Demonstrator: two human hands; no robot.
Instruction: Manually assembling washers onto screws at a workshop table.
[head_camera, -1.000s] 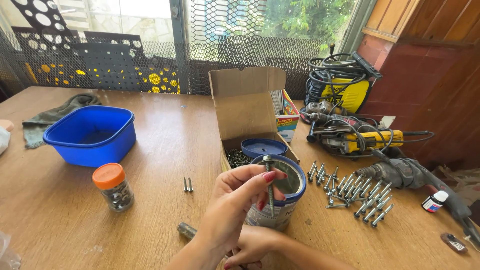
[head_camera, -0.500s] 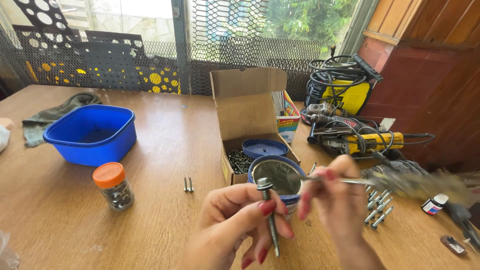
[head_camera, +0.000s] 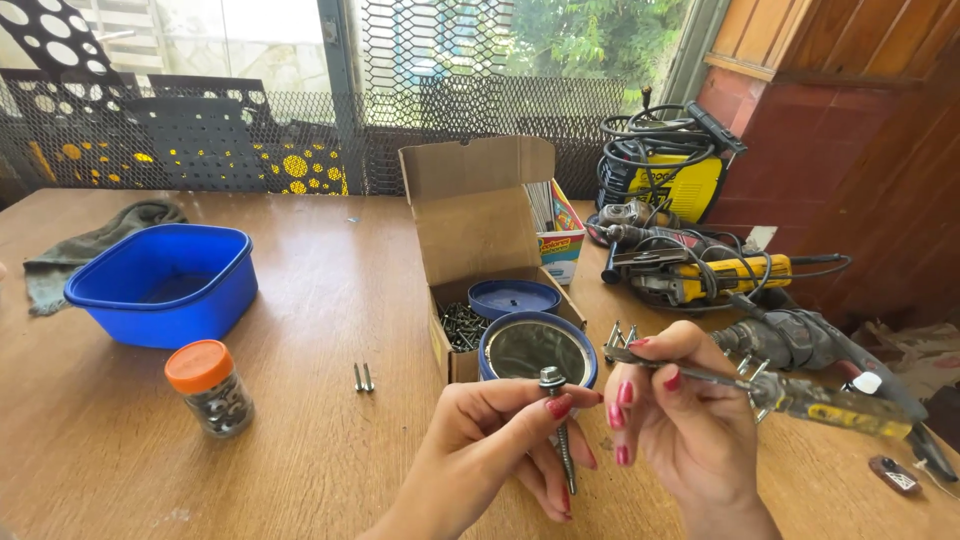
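So left of the open tin (head_camera: 537, 347) sit a blue tub (head_camera: 160, 285) and an orange-capped jar (head_camera: 210, 388). In front of it, her left hand (head_camera: 490, 440) pinches a long screw (head_camera: 560, 425) upright, probably to inspect it; right hand (head_camera: 680, 415) pinches a screwdriver (head_camera: 790, 392) sideways.

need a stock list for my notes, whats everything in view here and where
screw: one, grey with washer head, upright in left fingers
screwdriver: one, yellow handle, in right hand
tin: one, blue, open, behind the hands
cardboard box: one, brown, flap up, screws inside, table centre
lid: one, blue, in the box
loose screws: two, grey, left of the box
jar: one, clear with orange cap, front left
tub: one, blue, left
cloth: one, grey-green, behind the tub
power tools: several, yellow and black, with cables, right
table: one, wooden
left hand: pinching the screw
right hand: gripping the screwdriver
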